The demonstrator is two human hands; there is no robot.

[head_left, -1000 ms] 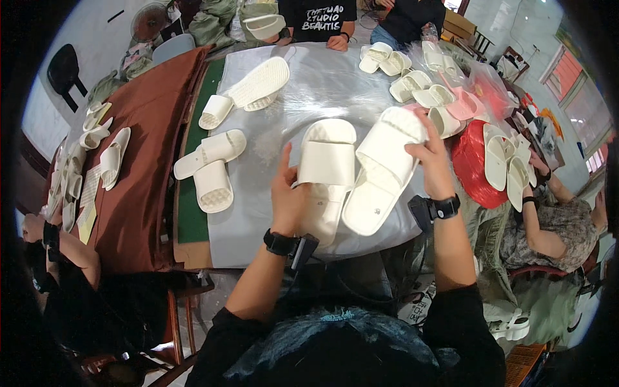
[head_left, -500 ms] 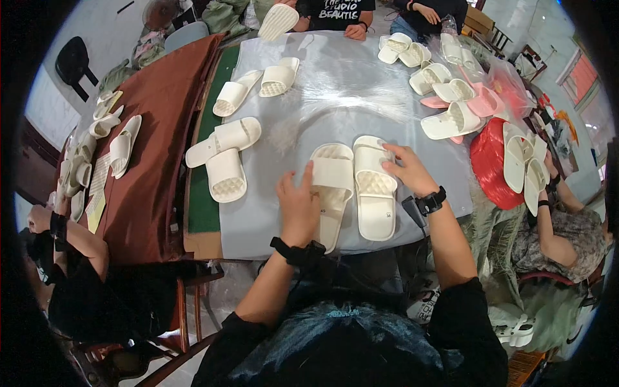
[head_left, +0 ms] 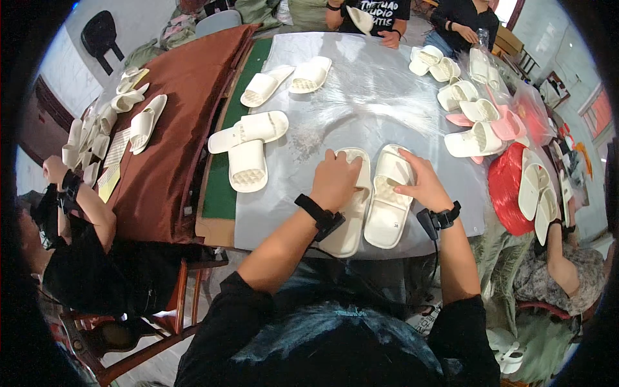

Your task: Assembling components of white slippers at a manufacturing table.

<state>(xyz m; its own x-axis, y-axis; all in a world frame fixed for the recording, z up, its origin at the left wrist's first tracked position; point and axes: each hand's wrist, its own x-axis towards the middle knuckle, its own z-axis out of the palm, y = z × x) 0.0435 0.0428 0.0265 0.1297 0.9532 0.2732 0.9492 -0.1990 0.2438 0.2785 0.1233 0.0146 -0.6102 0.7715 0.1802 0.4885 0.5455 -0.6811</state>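
Two cream slide slippers lie side by side on the grey sheet in front of me, toes pointing away and slightly right. My left hand [head_left: 336, 183] is over the strap of the left slipper [head_left: 345, 227], its fingers bent round it and hiding most of the strap. On the right slipper [head_left: 387, 222], my right hand [head_left: 428, 186] grips the strap from the right, thumb at the strap's near edge and fingers by the toe. Both soles rest on or close to the sheet; any small gap cannot be seen.
Pairs of cream slippers [head_left: 248, 166] lie to the left, and more slippers [head_left: 474, 139], some pink, to the right. Clear strands [head_left: 380, 109] spread behind mine. A red bundle [head_left: 512, 193] sits at the right edge. A brown-covered table [head_left: 174, 161] adjoins on the left; co-workers sit around.
My left hand has closed over the left slipper's strap and my right hand has taken hold of the other. Both slippers have turned, toes rightward. The whole view has shifted.
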